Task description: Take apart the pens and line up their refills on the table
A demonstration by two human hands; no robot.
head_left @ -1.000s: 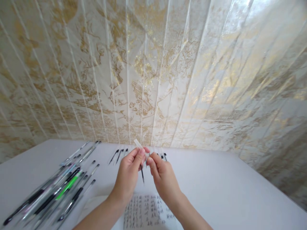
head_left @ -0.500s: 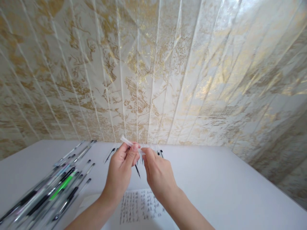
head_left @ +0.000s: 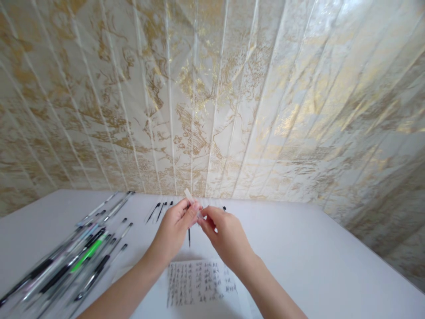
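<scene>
A: How is the left hand [head_left: 175, 221] placed?
B: It is raised above the white table [head_left: 299, 248], and a translucent strip [head_left: 188, 195] is pinched between its thumb and fingers. The strip's upper end is left jutting out, tilted, beyond the fingertips.

A: And the right hand [head_left: 227, 228]?
B: Its thumb and forefinger are bent into a loop, and the strip's lower end is pinched at their tips. The two hands are held close together, so the middle of the strip is partly covered.

A: What is seen under the left fingers?
B: A slim dark refill [head_left: 189, 238], pointed downward. Its upper part is hidden, so how it is gripped cannot be told.

A: What is laid out around the hands?
B: Black-ended sticks [head_left: 153, 212] are set in a row near the table's back edge, some of them partly covered by the right hand. To the left, pens [head_left: 41, 269] are heaped side by side, with a bright green one [head_left: 88, 254] among them. Nearer the body, between the forearms, a sheet of paper [head_left: 179, 285] is covered with handwriting, too blurred to be read.
</scene>
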